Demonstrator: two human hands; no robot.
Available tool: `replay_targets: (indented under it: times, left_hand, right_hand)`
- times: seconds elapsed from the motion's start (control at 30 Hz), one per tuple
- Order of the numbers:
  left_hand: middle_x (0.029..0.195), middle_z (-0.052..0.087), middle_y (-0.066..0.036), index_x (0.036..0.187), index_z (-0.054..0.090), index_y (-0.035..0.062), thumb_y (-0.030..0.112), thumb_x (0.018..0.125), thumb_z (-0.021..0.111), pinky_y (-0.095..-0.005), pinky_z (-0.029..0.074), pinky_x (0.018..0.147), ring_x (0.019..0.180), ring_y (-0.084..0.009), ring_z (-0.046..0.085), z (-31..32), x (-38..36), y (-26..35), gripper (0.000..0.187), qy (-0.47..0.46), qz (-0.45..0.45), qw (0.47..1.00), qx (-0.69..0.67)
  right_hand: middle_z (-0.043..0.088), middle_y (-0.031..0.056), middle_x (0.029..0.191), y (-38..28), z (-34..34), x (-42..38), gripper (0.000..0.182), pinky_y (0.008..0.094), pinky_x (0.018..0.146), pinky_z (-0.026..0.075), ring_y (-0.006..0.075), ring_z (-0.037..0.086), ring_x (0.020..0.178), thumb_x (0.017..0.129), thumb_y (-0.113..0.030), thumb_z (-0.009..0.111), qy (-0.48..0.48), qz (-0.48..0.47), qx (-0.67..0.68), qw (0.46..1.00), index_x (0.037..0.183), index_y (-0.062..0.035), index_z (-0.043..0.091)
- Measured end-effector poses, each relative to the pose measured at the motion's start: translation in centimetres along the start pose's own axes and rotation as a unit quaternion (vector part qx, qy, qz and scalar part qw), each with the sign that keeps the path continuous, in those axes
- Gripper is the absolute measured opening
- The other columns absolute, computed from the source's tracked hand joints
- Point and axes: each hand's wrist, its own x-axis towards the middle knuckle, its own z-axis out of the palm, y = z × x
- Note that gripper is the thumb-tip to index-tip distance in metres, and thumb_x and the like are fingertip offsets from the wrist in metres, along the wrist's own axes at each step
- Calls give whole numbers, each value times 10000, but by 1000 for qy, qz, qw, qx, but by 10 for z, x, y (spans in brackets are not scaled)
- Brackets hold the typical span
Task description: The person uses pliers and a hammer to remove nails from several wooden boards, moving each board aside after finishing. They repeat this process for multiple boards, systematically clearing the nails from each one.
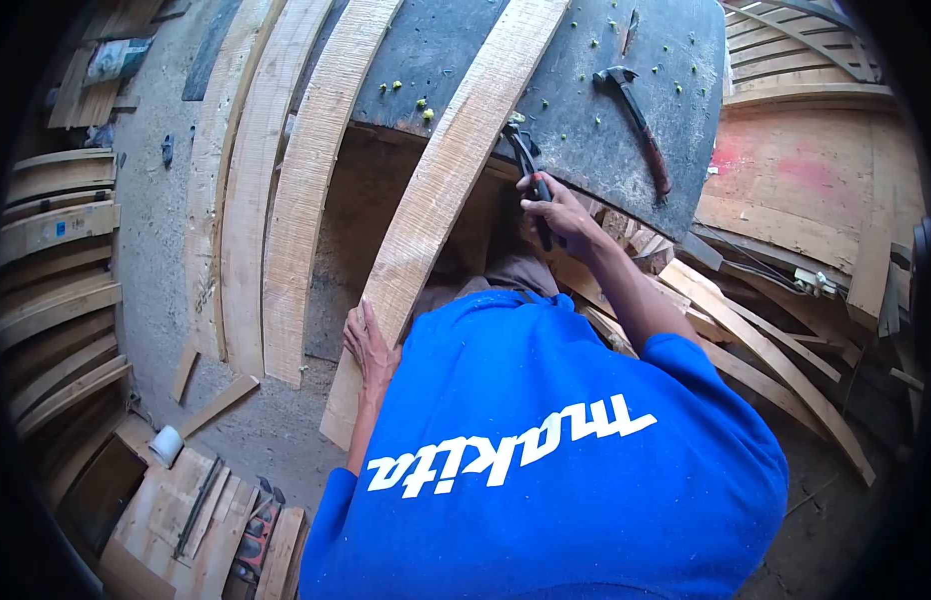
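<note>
A long curved plank [456, 170] lies slanting across the edge of the dark worktable [576, 130], its near end beside my body. My left hand [371, 345] is closed on the plank's edge near that end. In my right hand [561, 213] are pincers [539, 190] with dark handles and a red band, fingers wrapped round them. Their metal head is beside the plank's right edge, at the table's front edge; what the jaws touch is too small to tell. A hammer [638, 130] rests on the table, right of the pincers.
Three more curved planks [311, 180] lie left of mine. Small greenish bits [423, 103] dot the table. Wood strips [776, 350] are piled at the right, curved pieces [61, 230] stacked at far left. A white roll [167, 445] and a saw [256, 535] are at lower left.
</note>
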Motion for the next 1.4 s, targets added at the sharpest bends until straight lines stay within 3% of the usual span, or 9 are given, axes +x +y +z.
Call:
replay_targets:
  times: [0.23,0.3,0.43,0.5,0.63,0.93,1.0,1.1,1.4]
  left_hand:
    - [1514,329,-287,1663,172,125,131,682,834,-667,304,1108,1368,-516,355,-12,3,-1,1183,-6,20,999,-33]
    - [1513,334,-278,1660,170,112,92,649,819,-646,308,1135,1362,-516,365,-24,7,-7,1202,-69,29,995,-72]
    - [1505,355,-271,1669,143,106,81,631,813,-616,313,1165,1364,-509,376,-40,19,-30,1236,-143,40,983,-105]
    - [1534,364,-256,1680,109,116,98,639,810,-597,308,1191,1389,-493,375,-39,27,-42,1255,-180,73,971,-141]
    - [1656,295,-215,1695,86,170,125,655,807,-603,259,1232,1489,-465,312,-42,32,-50,1266,-223,65,960,-159]
    - [1626,409,-229,1678,229,146,116,679,723,-482,321,1242,1477,-427,404,-41,37,-56,1114,-215,51,947,-234]
    - [1603,455,-215,1662,278,124,108,682,707,-432,358,1226,1461,-397,448,-47,39,-52,1070,-223,35,938,-263]
    - [1595,482,-188,1642,331,111,107,678,699,-402,373,1215,1463,-341,471,-49,43,-56,1032,-227,25,916,-328]
    - [1598,482,-159,1625,369,92,103,691,699,-381,361,1220,1467,-286,470,-57,51,-59,991,-271,2,895,-355]
  right_hand:
    - [587,91,993,-25,-4,-17,311,377,690,563,189,660,817,959,-78,666,33,49,-130,990,1256,-126,585]
    - [573,184,1104,8,-28,-8,348,507,768,562,356,677,894,938,-112,686,230,-164,-506,815,1271,-98,586]
    - [573,233,1220,-8,-64,18,451,541,863,542,419,664,1033,916,-187,743,316,-90,-463,823,1331,-104,586]
    - [549,230,1322,-28,-71,32,582,516,885,544,413,648,1101,903,-218,780,431,-317,-603,592,1429,-119,551]
    - [554,194,1382,-91,-19,62,606,465,949,553,412,622,1194,913,-165,759,168,-420,-438,777,1475,-150,533]
    - [667,149,917,-99,24,124,153,387,755,586,338,705,854,943,-110,674,189,-450,-401,775,998,13,602]
    - [666,69,759,-85,39,105,152,314,633,545,186,687,713,973,-152,681,49,-271,-119,954,956,-6,645]
    - [667,11,755,-66,47,43,202,288,634,535,98,643,674,969,-220,735,-240,-215,-88,943,950,-29,673]
    - [688,156,1194,-27,-166,37,540,423,893,582,298,711,1030,937,-327,795,471,-221,223,825,1353,-54,587]
